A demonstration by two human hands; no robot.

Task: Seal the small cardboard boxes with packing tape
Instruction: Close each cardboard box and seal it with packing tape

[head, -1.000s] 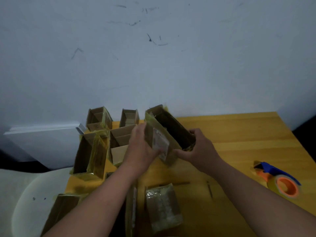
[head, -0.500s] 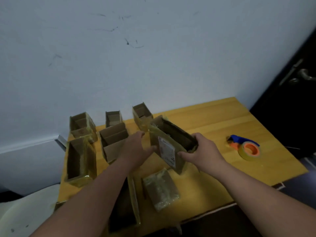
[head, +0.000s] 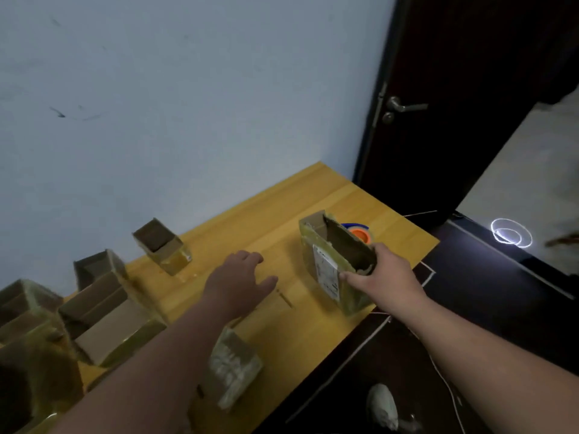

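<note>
My right hand (head: 380,275) grips the near end of an open cardboard box (head: 329,264) with a white label, standing at the right side of the yellow table (head: 266,220). Just behind that box the orange tape roll in its blue dispenser (head: 360,233) is partly hidden. My left hand (head: 241,281) hovers over the table's middle, fingers spread, holding nothing. A small open box (head: 161,244) stands near the wall. A flat tape-covered box (head: 233,369) lies at the front edge, below my left forearm.
Several open boxes (head: 103,308) crowd the table's left end. The white wall runs along the table's back. A dark door with a metal handle (head: 404,108) stands at the right. The table's right and front edges drop to a dark floor with a white cord (head: 438,374).
My left hand has let go of the labelled box. My right hand has carried the box rightward, in front of the tape roll. The view has swung right, revealing the door.
</note>
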